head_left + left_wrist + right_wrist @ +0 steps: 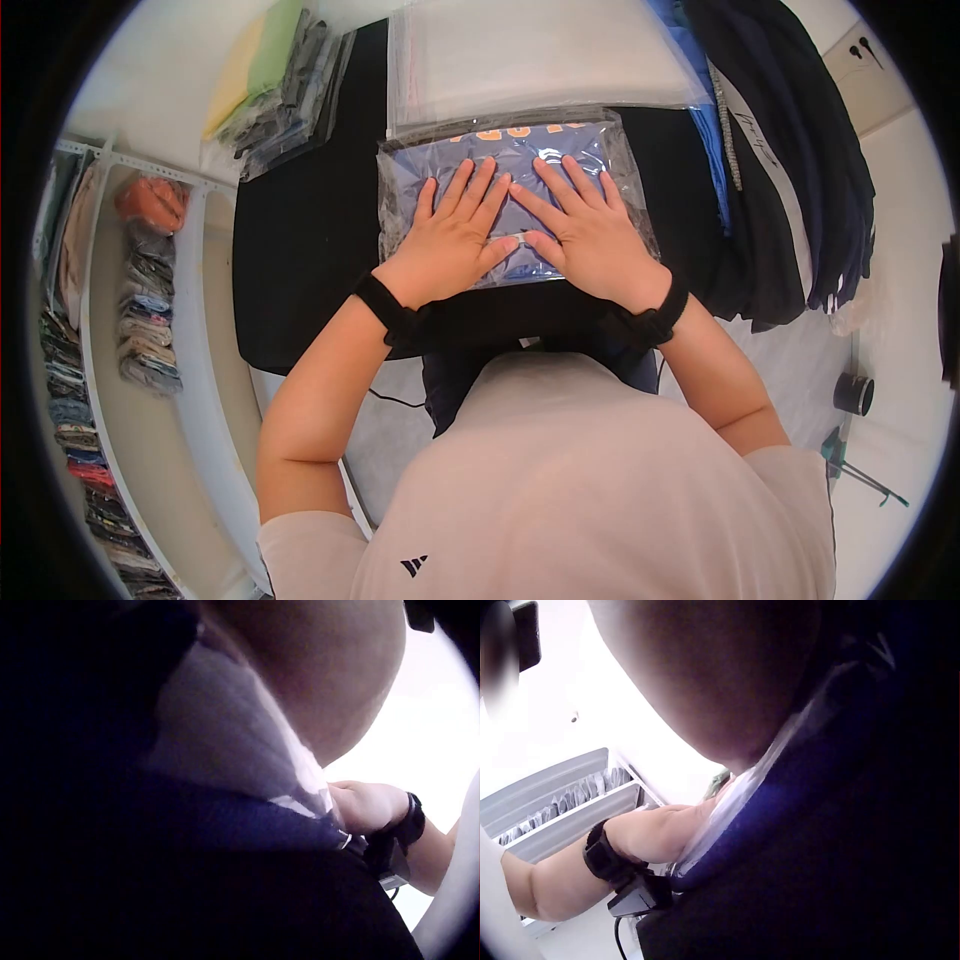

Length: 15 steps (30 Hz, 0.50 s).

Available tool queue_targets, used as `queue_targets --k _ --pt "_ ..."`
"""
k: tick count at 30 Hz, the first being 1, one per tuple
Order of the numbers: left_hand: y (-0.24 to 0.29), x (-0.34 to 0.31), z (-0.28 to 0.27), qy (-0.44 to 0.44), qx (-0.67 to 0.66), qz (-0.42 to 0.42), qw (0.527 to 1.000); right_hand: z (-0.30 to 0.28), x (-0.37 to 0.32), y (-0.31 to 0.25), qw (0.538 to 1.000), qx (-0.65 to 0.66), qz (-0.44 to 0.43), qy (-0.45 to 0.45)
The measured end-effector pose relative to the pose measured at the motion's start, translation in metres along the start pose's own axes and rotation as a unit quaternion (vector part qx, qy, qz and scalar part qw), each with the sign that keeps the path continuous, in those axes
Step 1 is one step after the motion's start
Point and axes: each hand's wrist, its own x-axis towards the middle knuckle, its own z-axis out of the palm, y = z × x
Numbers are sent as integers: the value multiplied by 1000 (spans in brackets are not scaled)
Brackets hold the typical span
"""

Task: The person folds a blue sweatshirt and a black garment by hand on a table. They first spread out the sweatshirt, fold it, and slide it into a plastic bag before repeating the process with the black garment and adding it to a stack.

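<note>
A folded blue garment with orange lettering lies inside a clear plastic bag (400,175) on the black-covered table. My left hand (450,235) rests flat on the bag's left half, fingers spread and pointing away from me. On the right half lies my right hand (590,230), also flat with straight, spread fingers. The two thumbs and index fingertips come close together at the middle, by a small pale zip slider (521,238). In the left wrist view the bag's plastic (232,727) shows under the hand; both wrist views are dark there.
A stack of clear empty bags (545,60) lies at the table's far side. Bagged garments (290,90) are piled at the far left. Dark and blue clothes (780,160) hang over the right side. Shelves with bagged clothes (150,310) stand left of the black table (290,270).
</note>
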Motion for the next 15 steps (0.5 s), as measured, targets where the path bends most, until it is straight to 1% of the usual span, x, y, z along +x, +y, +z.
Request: queue_targets --k 5,7,8,9,10,11,13,14,15 --pt "1 -1 -1 12 3 -3 1000 0 0 2 1000 -11 -6 9" --pt "0 1 -8 10 8 8 1000 -7 3 2 1000 -17 -11 15" --pt "0 2 -13 20 14 9 1000 -12 4 1 1000 -9 -5 -5" --pt "4 2 -25 0 13 4 1000 -17 5 0 1000 -3 1 -26" --pt "7 4 -33 -20 11 -2 1000 -17 6 1 1000 -1 6 -27" --pt "9 7 -35 -12 14 -3 1000 -20 9 3 1000 -6 2 -22" --pt "13 14 -34 100 29 28 994 -23 12 4 999 -31 35 -19" --pt "12 19 -28 86 33 22 995 -22 13 6 999 -30 36 -17" --pt "8 22 -26 84 35 24 996 -21 13 9 998 -19 43 -36"
